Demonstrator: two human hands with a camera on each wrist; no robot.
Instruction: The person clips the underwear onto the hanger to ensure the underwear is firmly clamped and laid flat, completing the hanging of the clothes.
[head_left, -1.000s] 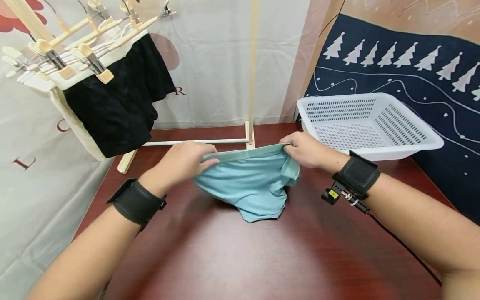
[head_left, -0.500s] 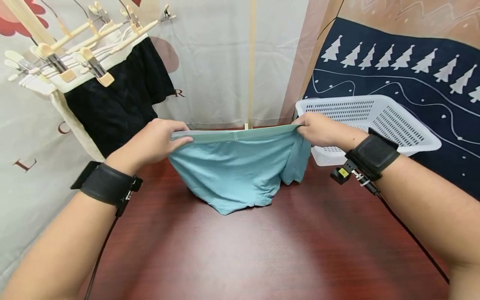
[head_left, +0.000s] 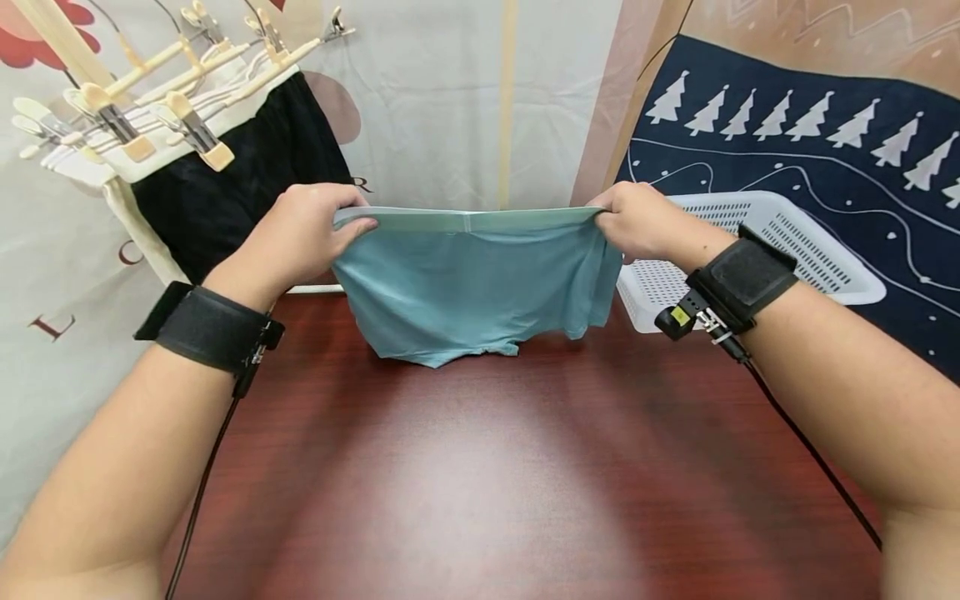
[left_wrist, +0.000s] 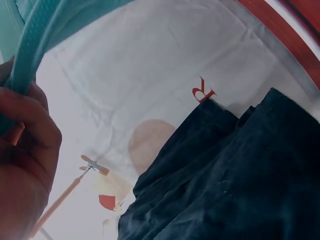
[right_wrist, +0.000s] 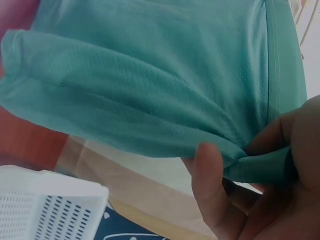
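Observation:
A pair of light blue shorts (head_left: 472, 283) hangs stretched by its waistband above the dark red table (head_left: 480, 467). My left hand (head_left: 307, 233) grips the waistband's left end, and my right hand (head_left: 637, 218) pinches its right end. The legs dangle with the hem just above the tabletop. In the right wrist view the blue fabric (right_wrist: 150, 85) bunches between thumb and fingers (right_wrist: 215, 190). The left wrist view shows the waistband (left_wrist: 35, 45) curling over my fingers (left_wrist: 25, 125).
A wooden drying rack with clip hangers (head_left: 150, 100) holds black shorts (head_left: 225, 192) at the back left. A white perforated basket (head_left: 780, 250) sits at the back right, partly behind my right wrist. A dark blue cloth with white trees (head_left: 810, 142) hangs behind it.
Both hands have lifted the blue shorts off the table and moved apart, pulling the waistband straight. The fabric now hangs flat instead of lying crumpled.

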